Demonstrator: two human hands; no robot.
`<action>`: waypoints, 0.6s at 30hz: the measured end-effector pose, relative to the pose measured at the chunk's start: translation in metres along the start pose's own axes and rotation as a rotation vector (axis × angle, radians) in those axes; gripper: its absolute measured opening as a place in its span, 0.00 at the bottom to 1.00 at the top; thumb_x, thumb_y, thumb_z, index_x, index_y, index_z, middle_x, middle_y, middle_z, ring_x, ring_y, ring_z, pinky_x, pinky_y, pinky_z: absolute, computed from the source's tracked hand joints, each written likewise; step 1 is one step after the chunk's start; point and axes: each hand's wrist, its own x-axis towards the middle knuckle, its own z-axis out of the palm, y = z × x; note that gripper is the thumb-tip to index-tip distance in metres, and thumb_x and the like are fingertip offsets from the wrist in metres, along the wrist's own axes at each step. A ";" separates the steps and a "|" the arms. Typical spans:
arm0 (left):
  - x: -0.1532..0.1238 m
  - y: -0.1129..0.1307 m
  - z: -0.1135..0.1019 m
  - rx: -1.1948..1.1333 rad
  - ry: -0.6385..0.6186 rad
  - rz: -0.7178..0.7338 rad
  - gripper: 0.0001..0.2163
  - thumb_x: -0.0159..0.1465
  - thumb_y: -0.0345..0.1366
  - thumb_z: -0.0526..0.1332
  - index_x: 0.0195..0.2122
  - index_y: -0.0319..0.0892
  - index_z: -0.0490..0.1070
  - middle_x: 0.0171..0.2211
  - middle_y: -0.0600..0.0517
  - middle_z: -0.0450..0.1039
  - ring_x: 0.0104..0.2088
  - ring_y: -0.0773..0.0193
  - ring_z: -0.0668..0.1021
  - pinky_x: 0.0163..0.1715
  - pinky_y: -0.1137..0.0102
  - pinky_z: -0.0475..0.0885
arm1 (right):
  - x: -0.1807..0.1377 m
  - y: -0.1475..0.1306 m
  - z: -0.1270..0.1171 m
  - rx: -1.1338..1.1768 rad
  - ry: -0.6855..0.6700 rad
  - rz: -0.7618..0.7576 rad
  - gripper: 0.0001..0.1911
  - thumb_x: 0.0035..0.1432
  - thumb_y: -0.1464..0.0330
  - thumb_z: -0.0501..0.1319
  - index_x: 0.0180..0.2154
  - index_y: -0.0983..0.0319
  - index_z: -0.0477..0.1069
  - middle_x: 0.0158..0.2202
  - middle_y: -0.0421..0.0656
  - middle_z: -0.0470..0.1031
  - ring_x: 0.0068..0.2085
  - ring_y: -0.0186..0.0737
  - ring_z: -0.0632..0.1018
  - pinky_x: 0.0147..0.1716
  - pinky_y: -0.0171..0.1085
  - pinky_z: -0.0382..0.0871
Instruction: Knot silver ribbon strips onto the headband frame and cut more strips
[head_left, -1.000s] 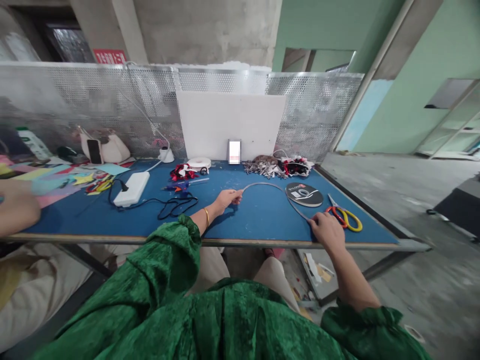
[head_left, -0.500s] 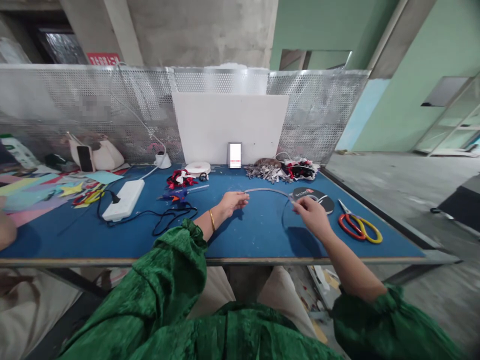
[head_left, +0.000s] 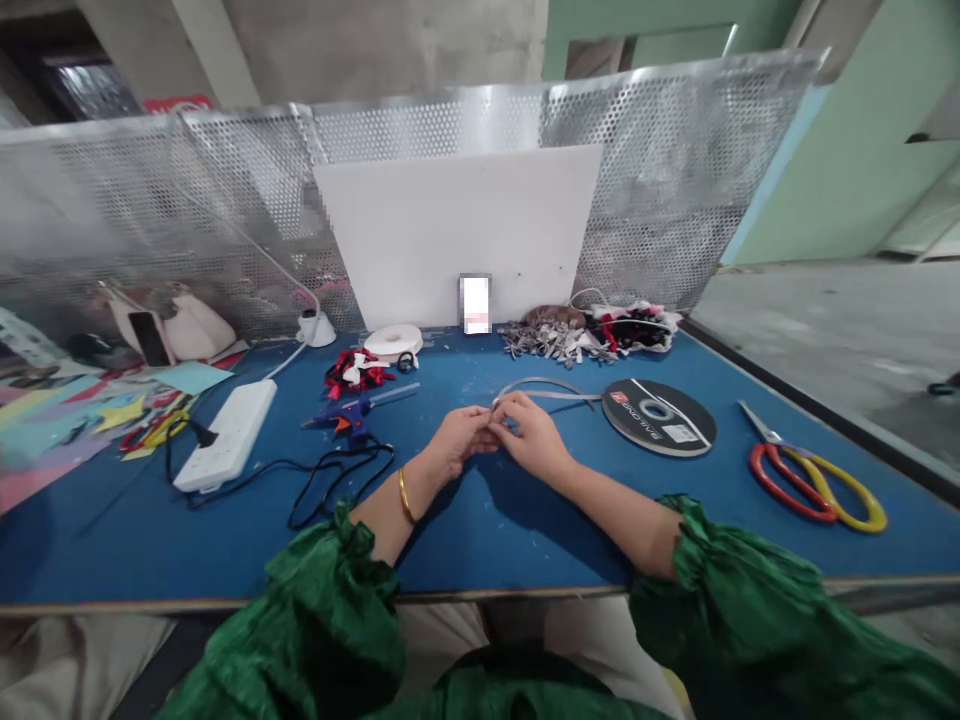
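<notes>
My left hand (head_left: 466,440) and my right hand (head_left: 529,432) meet over the middle of the blue table, fingertips pinched together. Between them they grip a thin grey ribbon (head_left: 547,380), which arcs up behind the fingers and runs right to a black spool (head_left: 660,416) lying flat. The ribbon's part inside the fingers is mostly hidden. Right of the spool lie scissors (head_left: 814,480) with one red and one yellow handle. A blue glue gun (head_left: 349,415) with a clear stick rests left of my hands, its black cord trailing toward me.
A white power strip (head_left: 229,435) and coloured sheets (head_left: 52,430) lie to the left. Behind are red and black bows (head_left: 358,370), a white ribbon roll (head_left: 394,341), a lit phone (head_left: 475,303), a pile of grey bows (head_left: 555,341) and a white board (head_left: 457,235).
My right hand has moved left from beside the spool to meet my left hand. The ribbon now bends into a loop behind the fingers. The view has tilted down and closer.
</notes>
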 end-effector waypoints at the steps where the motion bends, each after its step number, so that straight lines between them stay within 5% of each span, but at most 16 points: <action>1: -0.001 0.000 0.002 -0.007 -0.001 -0.009 0.08 0.56 0.36 0.66 0.32 0.37 0.70 0.23 0.52 0.74 0.22 0.69 0.77 0.27 0.74 0.72 | -0.001 0.000 -0.002 0.004 0.008 0.022 0.04 0.56 0.71 0.58 0.29 0.59 0.69 0.39 0.44 0.72 0.41 0.41 0.73 0.42 0.38 0.66; 9: -0.005 0.003 0.009 -0.066 0.054 -0.051 0.07 0.56 0.32 0.67 0.34 0.37 0.71 0.25 0.51 0.74 0.22 0.68 0.78 0.24 0.75 0.72 | 0.004 0.019 -0.002 0.169 0.032 0.268 0.06 0.55 0.66 0.60 0.28 0.60 0.69 0.32 0.40 0.72 0.35 0.38 0.73 0.35 0.36 0.65; 18: -0.006 0.004 0.011 0.001 0.088 -0.004 0.07 0.55 0.35 0.68 0.32 0.38 0.73 0.24 0.52 0.74 0.21 0.68 0.77 0.23 0.75 0.71 | 0.002 0.014 -0.005 0.079 0.049 0.280 0.05 0.53 0.67 0.62 0.26 0.59 0.69 0.32 0.40 0.71 0.34 0.38 0.72 0.37 0.36 0.64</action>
